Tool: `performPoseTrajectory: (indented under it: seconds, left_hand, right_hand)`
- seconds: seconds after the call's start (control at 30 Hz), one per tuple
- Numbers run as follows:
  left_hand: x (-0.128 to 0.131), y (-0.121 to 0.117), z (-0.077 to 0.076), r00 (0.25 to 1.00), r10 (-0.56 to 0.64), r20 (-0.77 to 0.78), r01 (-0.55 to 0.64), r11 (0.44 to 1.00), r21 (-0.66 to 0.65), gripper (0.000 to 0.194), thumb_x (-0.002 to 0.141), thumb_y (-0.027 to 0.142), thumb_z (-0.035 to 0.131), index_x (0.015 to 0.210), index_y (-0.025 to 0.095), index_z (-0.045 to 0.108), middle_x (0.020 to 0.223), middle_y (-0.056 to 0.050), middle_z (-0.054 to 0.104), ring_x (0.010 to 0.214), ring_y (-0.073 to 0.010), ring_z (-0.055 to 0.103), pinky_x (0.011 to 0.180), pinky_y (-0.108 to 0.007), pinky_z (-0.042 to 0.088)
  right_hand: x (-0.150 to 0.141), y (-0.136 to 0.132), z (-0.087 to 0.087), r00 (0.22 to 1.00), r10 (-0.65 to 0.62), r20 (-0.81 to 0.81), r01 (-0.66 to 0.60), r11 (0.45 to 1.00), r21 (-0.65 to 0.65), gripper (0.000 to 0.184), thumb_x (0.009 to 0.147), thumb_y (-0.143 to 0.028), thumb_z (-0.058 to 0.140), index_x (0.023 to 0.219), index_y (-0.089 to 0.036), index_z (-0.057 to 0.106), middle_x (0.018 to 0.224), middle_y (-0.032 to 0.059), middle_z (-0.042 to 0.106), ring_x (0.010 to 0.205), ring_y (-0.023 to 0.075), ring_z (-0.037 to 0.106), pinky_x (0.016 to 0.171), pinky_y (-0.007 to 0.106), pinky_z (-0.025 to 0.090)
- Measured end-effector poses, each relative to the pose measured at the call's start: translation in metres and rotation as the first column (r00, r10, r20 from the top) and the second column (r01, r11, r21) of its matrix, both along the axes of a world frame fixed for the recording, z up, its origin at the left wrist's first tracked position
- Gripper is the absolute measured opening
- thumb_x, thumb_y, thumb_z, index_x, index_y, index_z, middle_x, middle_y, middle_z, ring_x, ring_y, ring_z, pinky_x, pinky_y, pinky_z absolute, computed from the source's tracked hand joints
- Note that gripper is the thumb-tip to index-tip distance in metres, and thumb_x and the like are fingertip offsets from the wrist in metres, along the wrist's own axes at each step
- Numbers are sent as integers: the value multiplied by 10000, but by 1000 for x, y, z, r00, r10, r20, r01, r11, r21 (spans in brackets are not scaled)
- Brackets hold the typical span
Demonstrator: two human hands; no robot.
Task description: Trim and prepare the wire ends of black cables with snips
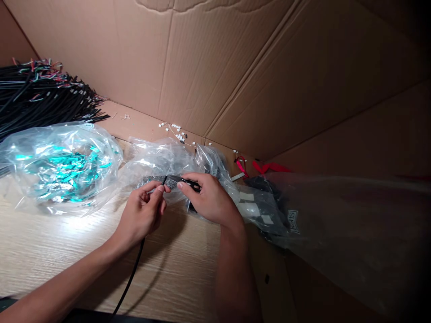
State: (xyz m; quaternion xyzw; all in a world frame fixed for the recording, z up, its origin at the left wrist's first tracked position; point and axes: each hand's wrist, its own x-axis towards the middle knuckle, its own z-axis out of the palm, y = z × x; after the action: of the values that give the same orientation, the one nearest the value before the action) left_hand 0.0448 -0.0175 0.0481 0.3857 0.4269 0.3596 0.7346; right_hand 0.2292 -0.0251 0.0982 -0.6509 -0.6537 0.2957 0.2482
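Observation:
My left hand (143, 213) is closed around a black cable (129, 280), which runs down toward me across the wooden table (60, 242); the cable's end sticks up between my fingertips. My right hand (210, 199) is closed on small black snips (183, 181), whose metal blades point left and meet the cable's tip. Both hands hover just above the table in front of a clear plastic bag (158, 159).
A clear bag of shiny teal pieces (63, 166) lies at the left. A pile of black cables (40, 96) with coloured wire ends sits behind it. Cardboard walls (235, 67) surround the table. Dark bagged items (266, 206), red straps (266, 167) and small white bits (177, 130) lie to the right and behind.

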Motion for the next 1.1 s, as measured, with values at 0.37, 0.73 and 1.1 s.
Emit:
performPoseTrajectory:
  seconds: [0.37,0.73,1.1]
  left_hand:
    - [-1,-2,0,1000,19,-10,-19,1000,20,463,883,653,726,939,207,614,501,106,390,354,-52,287,325,-150,242]
    - [-2,-1,1,996,63,63,-59,997,-55,450,874,606,770,937,183,631,528,112,406,324,-33,298,319,-142,241]
    - [2,-1,-10,992,115,54,-116,993,19,415,905,590,749,917,188,646,521,102,371,376,-46,291,350,-150,235]
  right_hand:
    - [-5,0,4,1000,26,-16,-26,1000,13,248,1006,-378,609,932,-209,774,858,19,721,778,173,604,675,283,437]
    - [-8,1,4,999,42,-19,-42,999,-2,260,1011,-370,589,849,-200,700,756,-21,644,711,143,544,684,279,413]
    - [-10,5,-1,998,27,-52,-28,999,-18,306,1011,-395,572,850,-192,736,813,13,713,807,181,642,709,288,463]
